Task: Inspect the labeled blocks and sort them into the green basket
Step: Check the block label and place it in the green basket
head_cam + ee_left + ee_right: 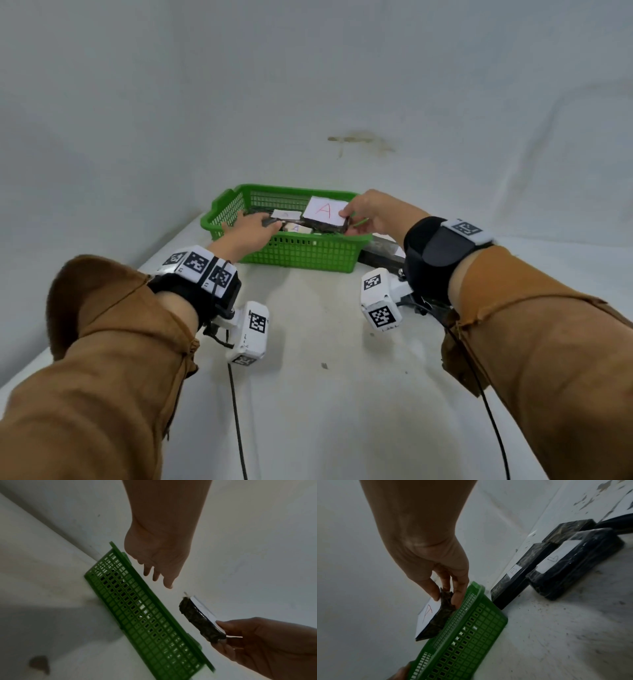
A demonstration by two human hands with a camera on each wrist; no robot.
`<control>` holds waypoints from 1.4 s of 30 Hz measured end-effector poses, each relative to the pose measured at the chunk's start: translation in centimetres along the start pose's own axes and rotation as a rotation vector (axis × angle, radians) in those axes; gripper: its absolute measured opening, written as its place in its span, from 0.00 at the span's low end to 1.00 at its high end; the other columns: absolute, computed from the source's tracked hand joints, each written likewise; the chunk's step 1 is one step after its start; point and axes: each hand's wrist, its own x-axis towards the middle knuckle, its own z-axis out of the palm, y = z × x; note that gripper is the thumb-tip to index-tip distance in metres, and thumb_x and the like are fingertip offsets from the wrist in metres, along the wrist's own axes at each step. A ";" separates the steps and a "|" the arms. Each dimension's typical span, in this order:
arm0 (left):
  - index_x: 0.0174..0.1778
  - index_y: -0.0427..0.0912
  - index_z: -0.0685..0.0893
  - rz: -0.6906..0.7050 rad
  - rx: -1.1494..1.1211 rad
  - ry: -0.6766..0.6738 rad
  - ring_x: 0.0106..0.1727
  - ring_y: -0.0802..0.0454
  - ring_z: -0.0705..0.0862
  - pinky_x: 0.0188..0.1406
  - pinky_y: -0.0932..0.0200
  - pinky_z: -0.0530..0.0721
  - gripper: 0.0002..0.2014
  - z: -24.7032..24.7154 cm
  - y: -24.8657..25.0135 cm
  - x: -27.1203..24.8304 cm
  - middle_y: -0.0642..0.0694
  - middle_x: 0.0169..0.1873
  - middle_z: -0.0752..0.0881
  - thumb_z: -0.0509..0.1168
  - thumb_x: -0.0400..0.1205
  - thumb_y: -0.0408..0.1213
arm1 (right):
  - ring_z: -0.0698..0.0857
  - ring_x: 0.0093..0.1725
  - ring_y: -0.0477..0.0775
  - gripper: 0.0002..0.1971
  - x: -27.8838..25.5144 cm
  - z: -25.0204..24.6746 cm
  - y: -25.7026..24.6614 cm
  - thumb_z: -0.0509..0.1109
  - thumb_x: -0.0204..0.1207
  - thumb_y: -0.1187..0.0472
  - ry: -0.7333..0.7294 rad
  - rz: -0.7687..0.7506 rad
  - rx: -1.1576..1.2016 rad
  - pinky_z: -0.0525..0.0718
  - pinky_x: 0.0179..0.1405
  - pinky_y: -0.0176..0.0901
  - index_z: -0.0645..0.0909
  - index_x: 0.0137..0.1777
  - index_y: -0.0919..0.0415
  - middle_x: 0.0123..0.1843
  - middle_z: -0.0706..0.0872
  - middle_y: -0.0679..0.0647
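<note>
Right hand (368,214) pinches A-labelled block (323,214) by edge, thumb on label, holds it over green basket (301,251), likely so letter stays readable before drop. Left hand (248,231), fingers extended and relaxed, reaches over near rim, holds nothing; likely steadies or makes room. More labelled blocks inside basket. B-labelled blocks (570,561) wait right of basket. White cloth-covered table (308,377), speckled with debris; plain white wall behind.

White cloth-draped table (318,394) against a plain white wall (308,68), brownish stain (356,140) above, soft even light.
</note>
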 end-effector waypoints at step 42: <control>0.82 0.46 0.58 0.220 0.357 -0.026 0.82 0.39 0.33 0.76 0.33 0.35 0.30 7.2 9.5 -2.9 0.39 0.83 0.45 0.54 0.85 0.52 | 0.79 0.52 0.55 0.12 -2.2 -7.2 10.0 0.67 0.76 0.70 0.212 -0.193 -0.305 0.74 0.47 0.39 0.82 0.58 0.67 0.50 0.80 0.56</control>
